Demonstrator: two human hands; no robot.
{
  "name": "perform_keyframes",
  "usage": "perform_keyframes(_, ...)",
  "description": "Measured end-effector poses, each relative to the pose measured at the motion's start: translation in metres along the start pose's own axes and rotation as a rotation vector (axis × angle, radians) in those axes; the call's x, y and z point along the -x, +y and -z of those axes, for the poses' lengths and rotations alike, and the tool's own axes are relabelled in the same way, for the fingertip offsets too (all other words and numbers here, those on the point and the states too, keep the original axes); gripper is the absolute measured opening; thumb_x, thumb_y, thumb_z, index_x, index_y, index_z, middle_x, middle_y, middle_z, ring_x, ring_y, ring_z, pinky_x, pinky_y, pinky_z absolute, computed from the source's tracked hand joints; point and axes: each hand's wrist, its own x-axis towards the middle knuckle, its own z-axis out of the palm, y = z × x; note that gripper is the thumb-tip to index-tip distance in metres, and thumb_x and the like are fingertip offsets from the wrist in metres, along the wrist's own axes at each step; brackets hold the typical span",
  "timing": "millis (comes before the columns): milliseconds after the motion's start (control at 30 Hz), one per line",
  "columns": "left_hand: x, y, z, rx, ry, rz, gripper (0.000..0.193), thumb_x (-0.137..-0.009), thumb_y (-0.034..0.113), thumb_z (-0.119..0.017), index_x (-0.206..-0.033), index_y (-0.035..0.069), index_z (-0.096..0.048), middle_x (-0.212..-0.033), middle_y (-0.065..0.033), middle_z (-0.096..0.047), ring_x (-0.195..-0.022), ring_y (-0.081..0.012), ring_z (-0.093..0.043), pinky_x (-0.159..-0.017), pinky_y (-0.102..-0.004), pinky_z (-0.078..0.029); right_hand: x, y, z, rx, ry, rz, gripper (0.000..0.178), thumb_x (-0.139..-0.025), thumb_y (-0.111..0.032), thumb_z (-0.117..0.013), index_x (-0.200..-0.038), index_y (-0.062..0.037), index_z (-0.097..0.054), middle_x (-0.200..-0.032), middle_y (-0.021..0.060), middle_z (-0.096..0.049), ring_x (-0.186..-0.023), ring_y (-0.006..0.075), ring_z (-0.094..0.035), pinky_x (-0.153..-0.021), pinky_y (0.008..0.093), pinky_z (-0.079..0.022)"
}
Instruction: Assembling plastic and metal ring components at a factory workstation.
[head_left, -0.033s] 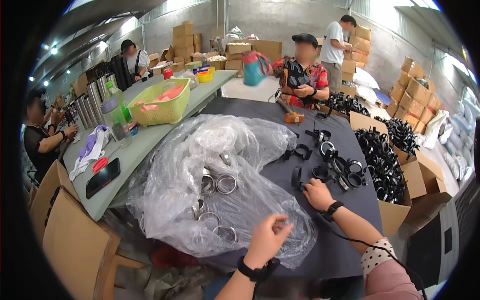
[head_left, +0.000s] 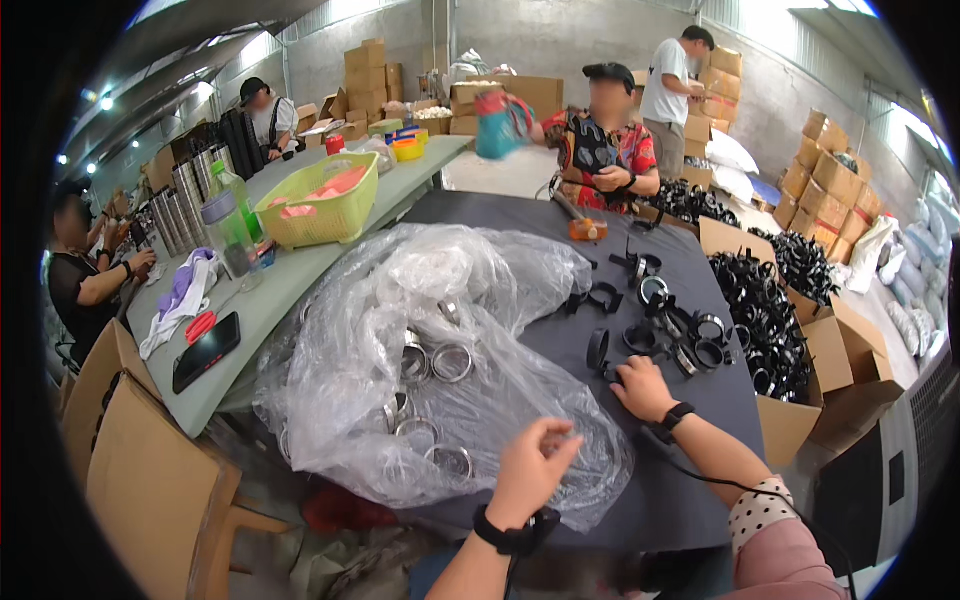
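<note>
My left hand point(head_left: 535, 470) hovers over the near right part of a clear plastic bag point(head_left: 335, 400), fingers loosely bent and apart, nothing visible in them. Inside the bag lie several shiny metal rings point(head_left: 452, 363). On the dark table, my right hand point(head_left: 645, 388) has its fingers closed at the lower end of a black ring clamp point(head_left: 598, 350) that stands on edge; the fingertips are partly hidden. Just beyond that hand, several more black ring clamps point(head_left: 710, 355) lie scattered, some with metal rings in them.
Cartons of black clamps point(head_left: 765, 335) stand at the right. On the green table point(head_left: 290, 290) at left are a yellow-green basket point(head_left: 330, 225), bottles and a phone point(head_left: 207, 353). Across the dark table point(head_left: 480, 208), a person point(head_left: 605, 150) swings a teal and red bag point(head_left: 500, 130).
My right hand and the black ring clamp at its fingers have shifted slightly right. My left hand has risen a little. The person opposite has swung the teal and red bag left.
</note>
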Motion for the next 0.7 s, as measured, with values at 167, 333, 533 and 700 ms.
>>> perform_keyframes(167, -0.013, -0.011, -0.009, 0.425, 0.08, 0.111, 0.017, -0.091, 0.017, -0.065, -0.099, 0.001, -0.063, -0.09, -0.0046, -0.067, -0.078, -0.0123, -0.064, -0.07, -0.0245, -0.05, 0.071, -0.073, 0.081, -0.632, -0.185, -0.041, 0.029, -0.081, -0.015, -0.068, -0.105, 0.0003, -0.065, -0.091, 0.0144, -0.063, -0.083, 0.0286, -0.062, -0.073, 0.0361, -0.051)
perform_keyframes(333, -0.023, -0.019, -0.035, 0.764, 0.133, 0.207, 0.013, -0.092, 0.014, -0.062, -0.101, 0.005, -0.061, -0.092, -0.0018, -0.063, -0.076, -0.0095, -0.06, -0.066, -0.0232, -0.048, 0.129, -0.138, 0.083, -1.369, -0.752, -0.202, 0.085, -0.086, -0.032, -0.073, -0.146, 0.0028, -0.024, -0.129, 0.0175, -0.053, -0.109, 0.0213, -0.059, -0.095, 0.0355, -0.047)
perform_keyframes(533, -0.025, -0.034, -0.056, 0.261, 0.144, 0.06, 0.013, -0.09, 0.013, -0.063, -0.099, 0.004, -0.061, -0.088, -0.005, -0.064, -0.074, -0.0122, -0.062, -0.066, -0.0271, -0.05, 0.148, -0.159, 0.054, -2.095, -0.808, -0.517, 0.039, -0.097, -0.025, -0.057, -0.126, 0.0015, -0.051, -0.117, 0.0111, -0.062, -0.108, 0.0195, -0.061, -0.085, 0.031, -0.051)
perform_keyframes(700, -0.035, -0.05, -0.055, -0.772, 0.027, -0.516, 0.009, -0.085, 0.01, -0.062, -0.093, 0.006, -0.063, -0.095, -0.0093, -0.065, -0.079, -0.0285, -0.066, -0.069, -0.0379, -0.053, 0.152, -0.154, 0.044, -2.259, -0.836, -0.714, 0.035, -0.1, -0.022, -0.049, -0.124, 0.0039, -0.052, -0.117, 0.0178, -0.063, -0.107, 0.0293, -0.063, -0.084, 0.0328, -0.052)
